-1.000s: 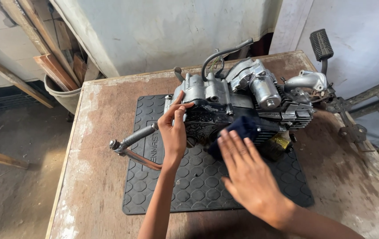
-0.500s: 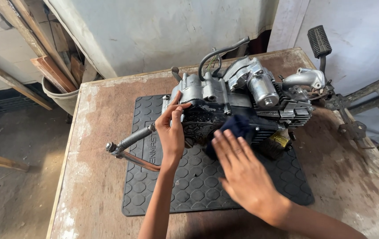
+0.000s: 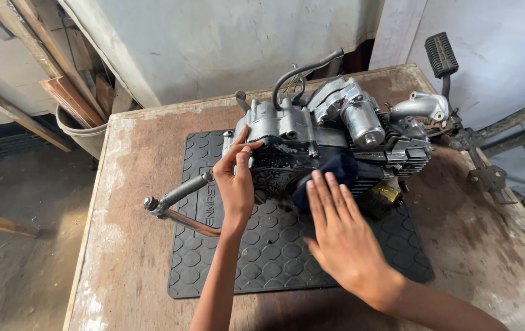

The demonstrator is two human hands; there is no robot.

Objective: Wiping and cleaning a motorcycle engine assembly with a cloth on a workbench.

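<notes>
Worn and stained, the wooden desk (image 3: 121, 245) carried a black rubber mat (image 3: 262, 257) with a small motorcycle engine (image 3: 330, 135) standing on it. Wiping looked partly done: its dark side cover remained grimy, the upper castings dull silver. The left hand (image 3: 236, 181) gripped the casing; the right hand (image 3: 339, 236), fingers spread, pressed a blue cloth (image 3: 336, 175) against it.

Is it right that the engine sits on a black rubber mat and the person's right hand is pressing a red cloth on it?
Not quite. The head view shows the cloth under the right hand is dark blue, not red. The rest holds: the engine sits on the black rubber mat.
</notes>
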